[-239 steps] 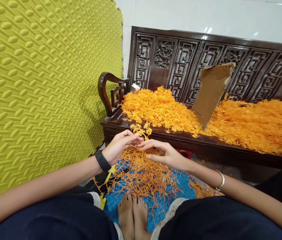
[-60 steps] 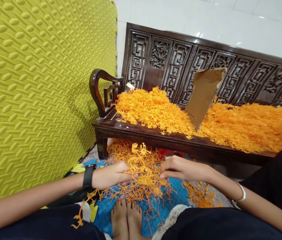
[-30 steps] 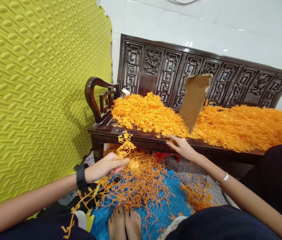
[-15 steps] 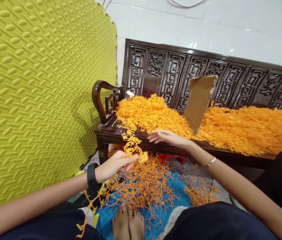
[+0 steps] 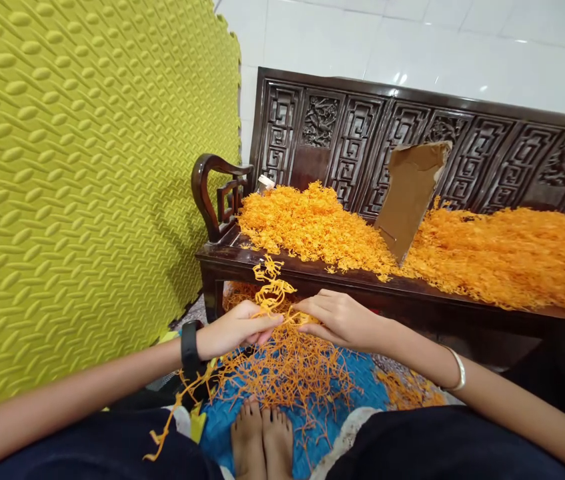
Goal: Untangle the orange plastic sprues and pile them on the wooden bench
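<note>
My left hand [image 5: 242, 330], with a dark band at its wrist, is closed, thumb pressed on a branching orange plastic strand [image 5: 273, 293] with small looped pieces along it. The strand stands up above the fingertips, and a thin tail [image 5: 162, 433] of orange plastic hangs below my wrist. My right hand [image 5: 339, 321] meets it from the right, its fingers and thumb curled around the pieces at the strand's near end. Below both hands lies a heap of bare, twig-like orange stems [image 5: 292, 373] on a blue sheet [image 5: 367, 380].
A dark carved wooden bench [image 5: 222, 252] bears a pile of small orange pieces [image 5: 302, 223] and a larger one [image 5: 517, 253] to the right. An upright cardboard piece [image 5: 409, 197] divides them. Yellow foam matting [image 5: 87, 167] stands at left. Bare feet [image 5: 262, 433] rest on the sheet.
My right hand has come down and left from near the bench edge to the strand, and its fingers have closed there. My left hand still grips the strand. The view has shifted slightly.
</note>
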Tool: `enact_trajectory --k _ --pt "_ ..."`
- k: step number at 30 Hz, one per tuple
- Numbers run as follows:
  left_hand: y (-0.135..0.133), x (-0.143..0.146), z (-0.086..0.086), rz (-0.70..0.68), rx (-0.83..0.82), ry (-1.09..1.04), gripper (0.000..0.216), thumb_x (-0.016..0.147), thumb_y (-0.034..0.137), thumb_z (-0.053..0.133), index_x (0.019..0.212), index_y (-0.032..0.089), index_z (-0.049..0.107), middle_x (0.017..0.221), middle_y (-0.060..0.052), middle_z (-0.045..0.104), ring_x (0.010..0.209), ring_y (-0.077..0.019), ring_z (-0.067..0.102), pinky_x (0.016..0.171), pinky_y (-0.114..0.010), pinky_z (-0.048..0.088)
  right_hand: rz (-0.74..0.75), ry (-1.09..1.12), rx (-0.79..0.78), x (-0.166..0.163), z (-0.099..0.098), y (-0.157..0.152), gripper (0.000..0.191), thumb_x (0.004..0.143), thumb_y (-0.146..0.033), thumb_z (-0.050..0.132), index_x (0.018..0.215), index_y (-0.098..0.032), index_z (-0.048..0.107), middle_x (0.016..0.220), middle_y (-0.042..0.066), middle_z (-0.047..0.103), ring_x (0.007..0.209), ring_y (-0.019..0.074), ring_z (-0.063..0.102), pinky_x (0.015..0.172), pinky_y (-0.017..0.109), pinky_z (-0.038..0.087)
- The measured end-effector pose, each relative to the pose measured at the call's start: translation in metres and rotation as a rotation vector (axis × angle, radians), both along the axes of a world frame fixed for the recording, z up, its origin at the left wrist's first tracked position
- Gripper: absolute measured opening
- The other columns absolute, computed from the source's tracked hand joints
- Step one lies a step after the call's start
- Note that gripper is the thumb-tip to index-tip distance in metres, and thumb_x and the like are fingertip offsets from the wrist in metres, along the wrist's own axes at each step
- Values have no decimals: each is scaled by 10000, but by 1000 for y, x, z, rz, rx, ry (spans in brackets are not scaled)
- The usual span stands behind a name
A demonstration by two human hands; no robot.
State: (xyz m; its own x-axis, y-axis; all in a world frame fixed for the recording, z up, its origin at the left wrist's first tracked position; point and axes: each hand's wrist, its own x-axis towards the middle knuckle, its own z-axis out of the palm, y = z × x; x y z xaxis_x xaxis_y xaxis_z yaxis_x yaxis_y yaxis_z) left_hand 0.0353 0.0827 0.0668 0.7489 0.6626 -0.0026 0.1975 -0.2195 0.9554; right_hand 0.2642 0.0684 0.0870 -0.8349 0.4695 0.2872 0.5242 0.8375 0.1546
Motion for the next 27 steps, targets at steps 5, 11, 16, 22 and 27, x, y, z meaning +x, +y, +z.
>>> enact_trajectory --k 5,11,16,22,27 --pt "1 -2 -3 -47 12 56 485 829 511 418 502 154 448 377 86 238 368 -55 188 375 -217 137 26 -20 6 5 4 -4 361 942 -349 313 925 -127 596 834 81 649 724 140 570 683 268 404" --pt "-2 -4 2 -110 42 126 479 835 523 399 521 161 417 413 75 257 389 -60 210 384 -221 158 33 -93 -23 15 2 -9 371 943 -314 318 680 -157 528 610 26 536 577 118 450 616 258 336" --pt "-3 -1 4 -139 36 164 468 843 516 384 530 168 390 426 70 268 396 -63 223 400 -227 162 45 -73 -82 24 1 -12 351 942 -297 330 653 -163 476 588 11 475 574 112 406 618 252 316" --pt "-5 2 -1 -167 15 132 464 854 509 372 539 169 379 450 65 277 424 -69 230 420 -229 176 61 -41 -146 27 0 -14 369 945 -303 310 695 -146 532 626 39 522 611 125 451 640 260 355" --pt "8 -15 -8 -79 -53 104 508 815 531 436 467 170 358 404 71 255 382 -56 213 405 -231 150 -74 161 -260 56 0 -14 358 932 -336 339 799 -152 616 695 59 602 669 132 556 661 255 419"
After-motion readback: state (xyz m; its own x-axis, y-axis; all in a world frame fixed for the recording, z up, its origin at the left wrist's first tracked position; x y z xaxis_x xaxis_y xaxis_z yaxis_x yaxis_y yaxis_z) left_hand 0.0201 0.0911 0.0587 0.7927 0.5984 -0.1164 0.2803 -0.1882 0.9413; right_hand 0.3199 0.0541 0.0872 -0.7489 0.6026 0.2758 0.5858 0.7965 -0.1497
